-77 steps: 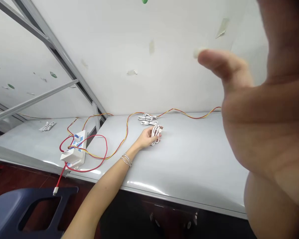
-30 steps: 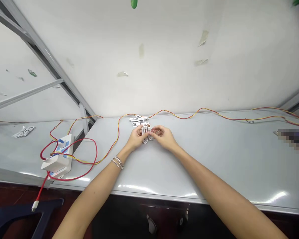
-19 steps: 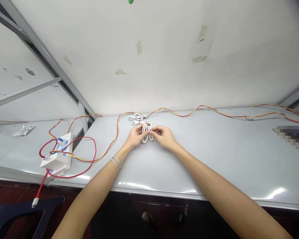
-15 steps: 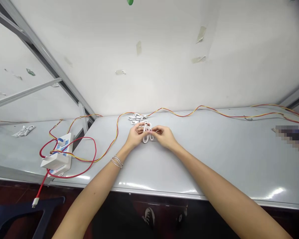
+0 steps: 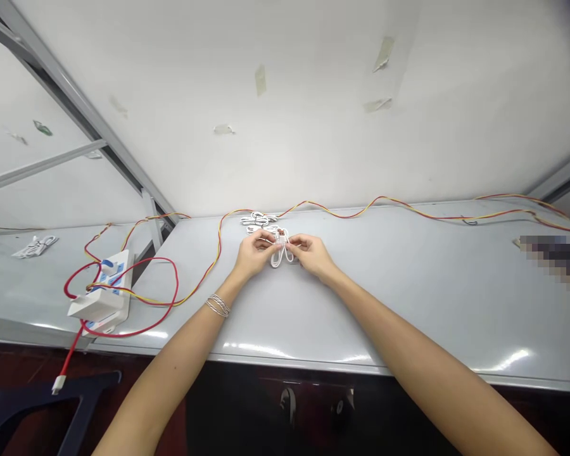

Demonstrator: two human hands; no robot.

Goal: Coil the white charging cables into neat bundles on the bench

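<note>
A bundle of white cable [image 5: 278,257] hangs in loops between my two hands, over the grey table top [image 5: 408,291]. My left hand [image 5: 255,251] pinches the top of the bundle from the left. My right hand [image 5: 311,254] holds its right side with the fingertips, and its small plug end is mostly hidden by my fingers. Just behind my hands lies another coiled white cable [image 5: 255,219], apart from them.
A red-and-yellow twin wire [image 5: 342,215] runs along the table's back edge. At the left sit a white power strip [image 5: 118,273] with red cable looped around it and a small white cable bundle [image 5: 35,246]. A dark chair back [image 5: 42,394] stands below.
My right hand has come down from near the camera to join my left hand on the white bundle. The bundle's loops now hang lower, and the view has shifted slightly.
</note>
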